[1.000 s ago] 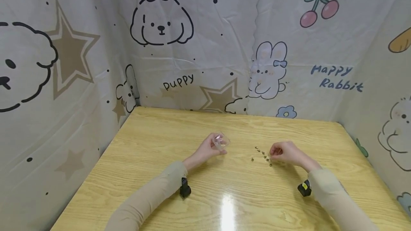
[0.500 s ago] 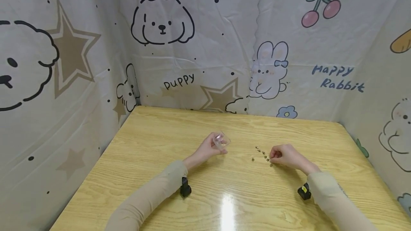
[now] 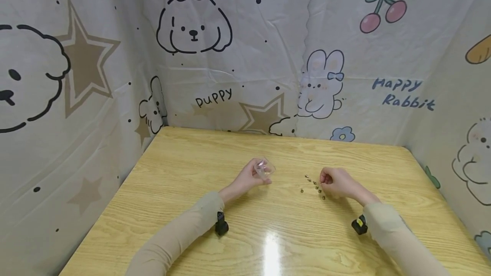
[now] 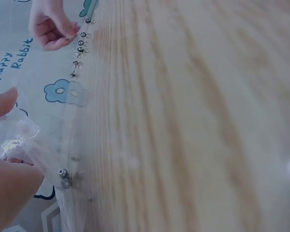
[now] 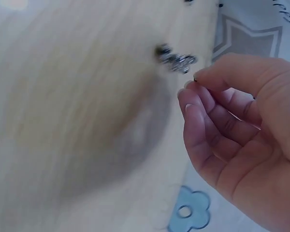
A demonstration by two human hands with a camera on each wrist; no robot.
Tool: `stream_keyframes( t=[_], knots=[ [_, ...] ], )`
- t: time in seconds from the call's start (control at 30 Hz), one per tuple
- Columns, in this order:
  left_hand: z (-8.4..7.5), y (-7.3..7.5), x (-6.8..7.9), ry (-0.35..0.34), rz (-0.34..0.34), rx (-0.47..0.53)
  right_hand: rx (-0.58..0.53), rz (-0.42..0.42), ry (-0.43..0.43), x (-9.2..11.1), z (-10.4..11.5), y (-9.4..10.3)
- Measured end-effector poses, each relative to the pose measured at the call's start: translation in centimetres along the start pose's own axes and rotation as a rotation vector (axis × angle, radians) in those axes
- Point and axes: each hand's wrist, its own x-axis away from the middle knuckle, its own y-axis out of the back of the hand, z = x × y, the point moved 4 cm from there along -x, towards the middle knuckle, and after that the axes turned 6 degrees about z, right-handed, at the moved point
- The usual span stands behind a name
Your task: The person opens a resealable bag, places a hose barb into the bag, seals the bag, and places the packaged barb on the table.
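1. Two bare hands work over a wood-grain table (image 3: 215,156), well apart from each other
2. The left hand (image 3: 246,182) grips a clear plastic container (image 3: 264,168), its fingers clamped on the wall from either side
3. Two shiny bits (image 4: 64,178) show through the clear plastic in the left wrist view; whether they sit inside it, I cannot tell
4. The right hand (image 3: 339,183) has thumb and forefinger tips together, pinching a tiny dark piece (image 5: 195,79), mostly hidden by the fingertips
5. Small metal pieces (image 3: 316,187) lie on the table in a slanting row, just beside the right hand's fingertips and between the two hands
6. A lone piece (image 3: 301,191) lies a little off that row, on the side toward the left hand
7. Behind the table hangs a pale cloth (image 3: 245,65) printed with puppies, rabbits and stars
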Motion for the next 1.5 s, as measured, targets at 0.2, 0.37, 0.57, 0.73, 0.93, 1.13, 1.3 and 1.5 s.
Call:
stream_keyframes(
  t=[0.2, 0.37, 0.57, 0.73, 0.93, 1.13, 1.3, 1.5],
  knots=[
    [0.1, -0.2, 0.0, -0.003, 0.002, -0.001, -0.006, -0.040, 0.069, -1.7, 2.5, 1.2],
    [0.2, -0.4, -0.2, -0.005, 0.004, 0.000, -0.023, -0.055, 0.137, -3.5, 5.3, 2.1],
    [-0.1, -0.4, -0.3, -0.020, 0.001, -0.002, -0.039, -0.070, 0.202, -5.7, 8.8, 2.6],
    [-0.2, -0.4, -0.4, -0.017, 0.006, 0.003, -0.044, -0.066, 0.240, -6.8, 11.0, 2.3],
    [-0.3, -0.7, -0.2, -0.016, 0.040, 0.072, -0.040, -0.044, 0.298, -7.4, 12.5, 1.7],
    [-0.3, -0.7, -0.1, -0.032, 0.058, 0.064, -0.045, -0.029, 0.350, -7.7, 13.2, 1.2],
    [-0.3, -0.7, -0.2, -0.032, 0.054, 0.062, -0.060, -0.034, 0.335, -7.6, 12.8, 1.3],
    [-0.2, -0.7, -0.3, -0.016, 0.033, 0.057, -0.064, -0.044, 0.290, -7.0, 11.6, 1.8]
  ],
)
